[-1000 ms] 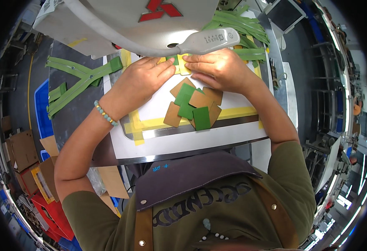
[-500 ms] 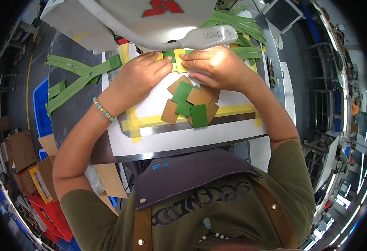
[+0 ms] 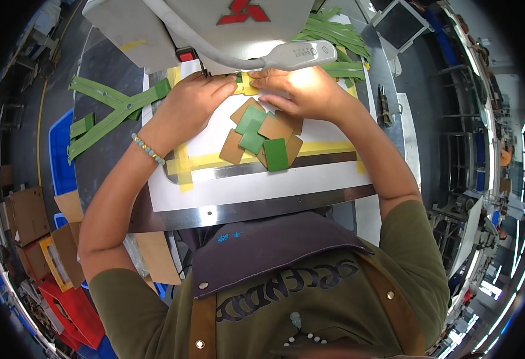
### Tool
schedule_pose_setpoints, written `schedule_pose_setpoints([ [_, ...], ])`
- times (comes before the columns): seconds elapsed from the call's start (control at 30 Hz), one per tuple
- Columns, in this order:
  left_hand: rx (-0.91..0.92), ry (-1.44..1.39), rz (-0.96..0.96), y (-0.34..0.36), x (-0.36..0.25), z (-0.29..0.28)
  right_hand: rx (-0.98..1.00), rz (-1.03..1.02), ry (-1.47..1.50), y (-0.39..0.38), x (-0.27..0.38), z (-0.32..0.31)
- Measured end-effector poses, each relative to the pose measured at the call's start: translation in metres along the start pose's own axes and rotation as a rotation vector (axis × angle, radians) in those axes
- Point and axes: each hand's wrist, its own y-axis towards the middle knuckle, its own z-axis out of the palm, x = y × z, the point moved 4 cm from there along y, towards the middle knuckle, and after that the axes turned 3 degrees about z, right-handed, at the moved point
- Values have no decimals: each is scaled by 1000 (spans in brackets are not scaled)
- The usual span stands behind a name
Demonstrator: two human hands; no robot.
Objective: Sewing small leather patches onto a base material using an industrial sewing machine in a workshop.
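Observation:
Under the head of a grey-white machine (image 3: 262,36), a small yellow piece (image 3: 250,85) with a bit of green beside it lies on white paper (image 3: 214,200). From its left, my left hand (image 3: 197,105) presses it with fingers together; their tips are partly hidden below the machine. My right hand (image 3: 304,90) has its fingers closed onto the yellow piece from the right, with the thumb lower and apart. Nearer me lies a loose pile of square patches: tan ones (image 3: 232,147) and green ones (image 3: 276,154). Neither hand touches the pile.
A bendy-necked lamp (image 3: 298,55) hangs low over my hands. Long green straps lie at left (image 3: 104,96) and far right (image 3: 334,36). Tweezers (image 3: 384,106) rest near the right edge. Yellow tape (image 3: 205,163) borders the paper. A blue bin (image 3: 63,152) and cardboard boxes (image 3: 26,215) stand at left.
The view has shifted slightly, so the pile and paper appear a little higher and further left. My hands stay at the yellow piece, the left one now reaching further under the machine.

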Motion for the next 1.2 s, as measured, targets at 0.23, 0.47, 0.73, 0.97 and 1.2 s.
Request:
schedule_pose_setpoints([
  [0.23, -18, -100, -128, -18, 13, 9, -35, 38, -46, 0, 1, 1],
  [0.47, -13, -531, -428, -37, 34, 6, -47, 18, 1, -6, 3, 9],
  [0.73, -187, -392, -670, -43, 49, 11, -81, 86, 53, -3, -6, 3],
  [0.97, -193, -313, -668, -31, 48, 21, -154, 277, -188, 4, -15, 7],
  [1.2, -177, -521, -659, -35, 37, 15, 23, 349, -49, -2, 21, -14],
])
